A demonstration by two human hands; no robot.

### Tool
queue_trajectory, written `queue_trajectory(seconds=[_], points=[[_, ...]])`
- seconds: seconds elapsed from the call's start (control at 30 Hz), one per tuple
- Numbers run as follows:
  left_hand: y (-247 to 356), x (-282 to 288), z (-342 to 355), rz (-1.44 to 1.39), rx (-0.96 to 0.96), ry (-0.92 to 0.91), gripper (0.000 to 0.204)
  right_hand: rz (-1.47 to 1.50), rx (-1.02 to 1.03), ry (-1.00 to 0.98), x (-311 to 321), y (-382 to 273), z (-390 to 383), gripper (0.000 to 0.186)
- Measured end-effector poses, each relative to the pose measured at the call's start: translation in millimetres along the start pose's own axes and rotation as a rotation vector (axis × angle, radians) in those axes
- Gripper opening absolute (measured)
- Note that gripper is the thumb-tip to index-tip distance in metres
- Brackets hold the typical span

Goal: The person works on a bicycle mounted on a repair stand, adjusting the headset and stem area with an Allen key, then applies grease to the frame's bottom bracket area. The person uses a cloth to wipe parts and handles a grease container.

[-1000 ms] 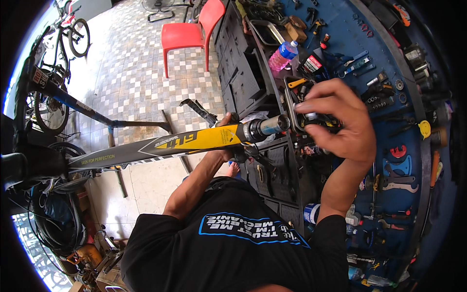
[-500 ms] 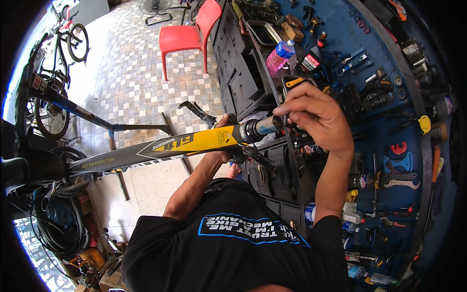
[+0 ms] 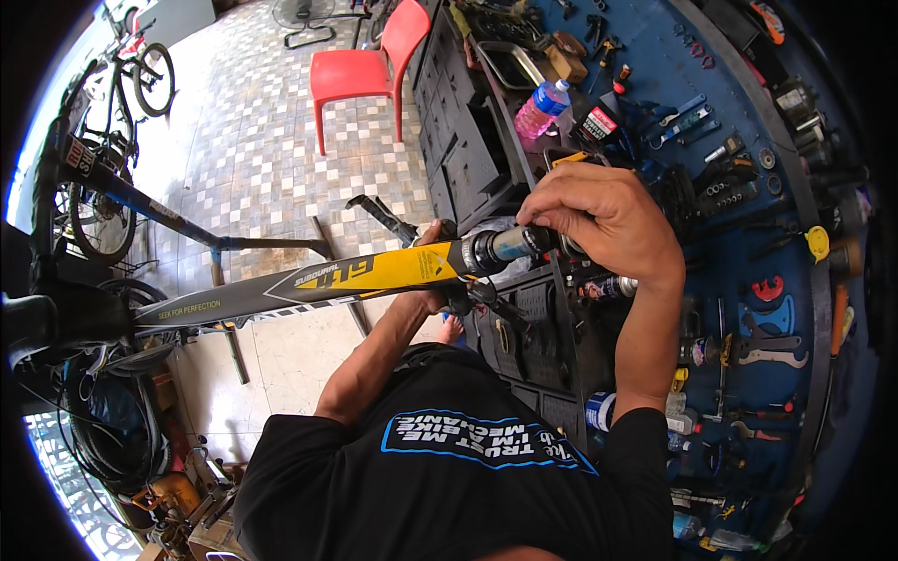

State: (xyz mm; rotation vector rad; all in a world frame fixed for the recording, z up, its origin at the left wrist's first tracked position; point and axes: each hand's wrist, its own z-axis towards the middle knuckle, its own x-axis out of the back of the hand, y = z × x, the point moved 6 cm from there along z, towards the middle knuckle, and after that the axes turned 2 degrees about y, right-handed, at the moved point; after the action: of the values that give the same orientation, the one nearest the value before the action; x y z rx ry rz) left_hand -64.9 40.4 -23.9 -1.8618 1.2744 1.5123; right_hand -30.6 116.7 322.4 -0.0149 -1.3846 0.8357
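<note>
A yellow, black and grey bicycle frame tube point(image 3: 374, 274) runs across the middle of the view, and its silver-and-black cylindrical end point(image 3: 510, 245) sits in front of the workbench. From below, my left hand point(image 3: 438, 292) grips the tube just behind that end, mostly hidden by it. My right hand point(image 3: 608, 220) curls over the tip of the end, fingers closed around it. What lies under the palm is hidden.
A dark drawer cabinet point(image 3: 468, 159) stands below a blue tool wall point(image 3: 739, 215) hung with wrenches and pliers. A pink bottle point(image 3: 541, 110) and a metal tray point(image 3: 510, 61) are on the bench. A red plastic chair point(image 3: 369, 65) and parked bicycles point(image 3: 103, 187) stand on the tiled floor.
My right hand has shifted left along the bench and closed over the tube's metal end. The left hand and the tube have stayed in place.
</note>
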Motion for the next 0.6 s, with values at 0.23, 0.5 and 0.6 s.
queue_trajectory(seconds=[0.23,0.5,0.6], points=[[-1.2,-0.4,-0.6,-0.019,-0.002,-0.004,0.057,-0.086,0.006,0.018,-2.3,-11.6,-8.5,0.022],[0.6,-12.1,-5.7,-0.031,0.029,-0.085,0.064,-0.095,-0.060,0.007,-5.9,-15.3,-21.9,0.053],[-0.6,-7.4,-3.2,-0.032,0.020,-0.093,0.065,-0.030,-0.071,-0.005,-12.6,-11.7,-21.7,0.068]])
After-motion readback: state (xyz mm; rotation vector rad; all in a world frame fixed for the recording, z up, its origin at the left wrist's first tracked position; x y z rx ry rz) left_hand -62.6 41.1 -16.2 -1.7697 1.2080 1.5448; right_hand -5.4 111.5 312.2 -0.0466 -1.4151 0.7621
